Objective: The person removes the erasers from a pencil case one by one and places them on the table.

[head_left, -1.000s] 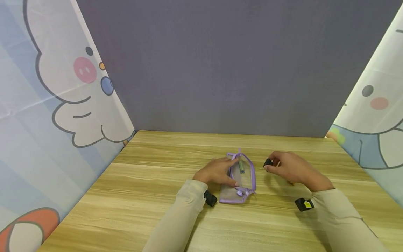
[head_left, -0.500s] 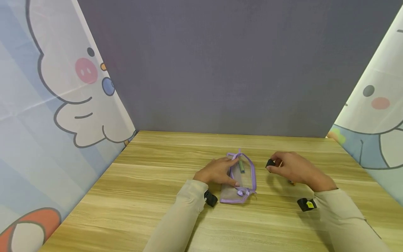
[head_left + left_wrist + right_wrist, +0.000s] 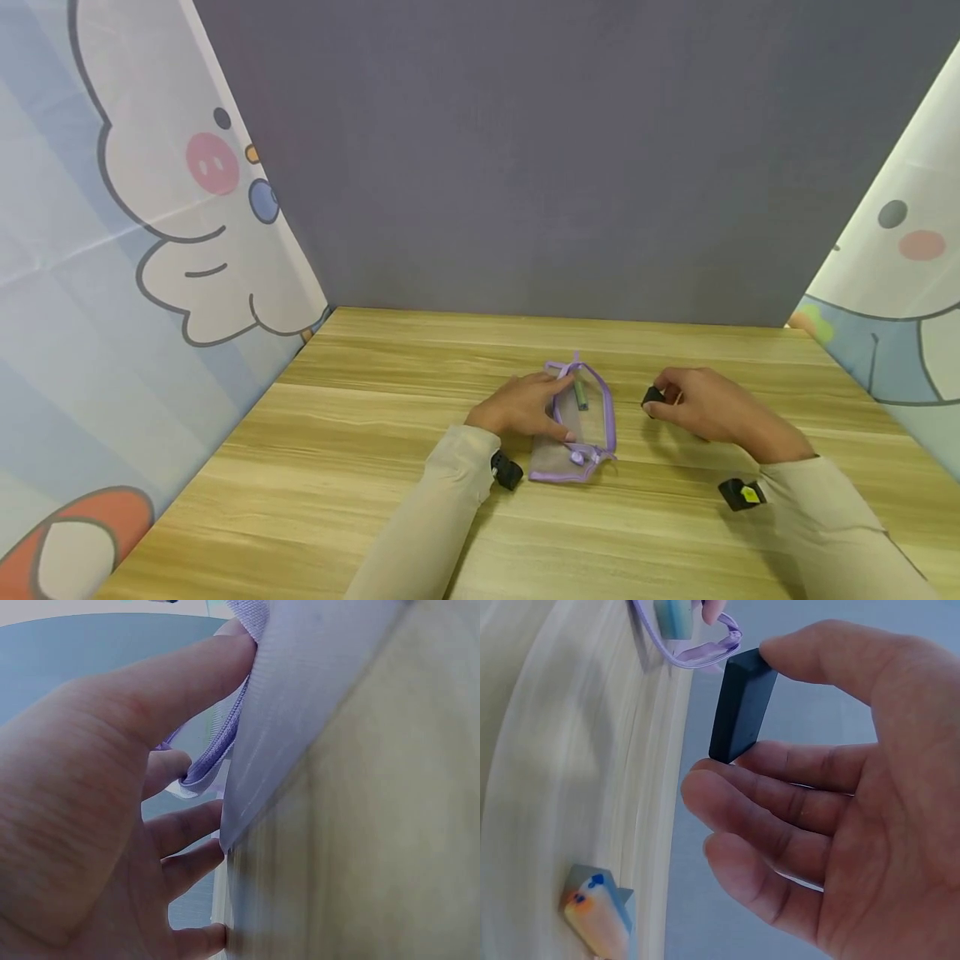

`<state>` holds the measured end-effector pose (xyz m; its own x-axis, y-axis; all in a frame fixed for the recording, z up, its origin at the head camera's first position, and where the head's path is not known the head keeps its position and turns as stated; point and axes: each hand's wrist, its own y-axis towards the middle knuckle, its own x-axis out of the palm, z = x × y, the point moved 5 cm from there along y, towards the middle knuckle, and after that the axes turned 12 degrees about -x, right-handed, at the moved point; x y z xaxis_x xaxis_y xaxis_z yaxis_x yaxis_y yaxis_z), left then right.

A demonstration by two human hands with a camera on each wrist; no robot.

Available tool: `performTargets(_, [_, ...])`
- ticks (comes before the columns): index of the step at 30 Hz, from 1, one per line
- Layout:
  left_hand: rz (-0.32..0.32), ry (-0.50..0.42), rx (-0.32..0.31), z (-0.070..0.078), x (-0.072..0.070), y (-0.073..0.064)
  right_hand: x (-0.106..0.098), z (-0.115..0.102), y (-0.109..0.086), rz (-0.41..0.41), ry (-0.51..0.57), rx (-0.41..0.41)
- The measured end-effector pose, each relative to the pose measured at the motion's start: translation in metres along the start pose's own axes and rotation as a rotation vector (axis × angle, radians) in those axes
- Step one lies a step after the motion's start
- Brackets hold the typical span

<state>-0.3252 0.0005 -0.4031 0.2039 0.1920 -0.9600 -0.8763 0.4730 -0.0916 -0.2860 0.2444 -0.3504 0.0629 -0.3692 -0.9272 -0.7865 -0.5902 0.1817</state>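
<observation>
A mesh zip pouch [image 3: 609, 414] with purple trim lies on the wooden table, its zip side parted. My left hand [image 3: 525, 406] grips the pouch's left edge, thumb and index finger spread along the opening; in the left wrist view the thumb [image 3: 187, 679] bears on the mesh. Inside the pouch is a small greenish block [image 3: 581, 395]. To the right, my right hand [image 3: 708, 406] pinches a small black eraser [image 3: 742, 705] with slanted ends between thumb and fingertips, raised off the table and apart from the pouch.
An orange-and-blue printed item [image 3: 598, 911] lies on the table below my right hand. A dark grey panel [image 3: 517, 167] rises behind the wooden table [image 3: 315, 467]. Cartoon-printed curtains [image 3: 187, 275] flank both sides.
My right hand has drawn slightly to the right and nearer with the black eraser. My left hand stays on the pouch. The head view has shifted a little.
</observation>
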Motion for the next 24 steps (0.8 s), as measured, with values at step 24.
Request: performTargets(24, [-0.006,-0.01,-0.01,-0.002,0.0,0.001,0.004,0.009,-0.015,-0.062,0.026,-0.01])
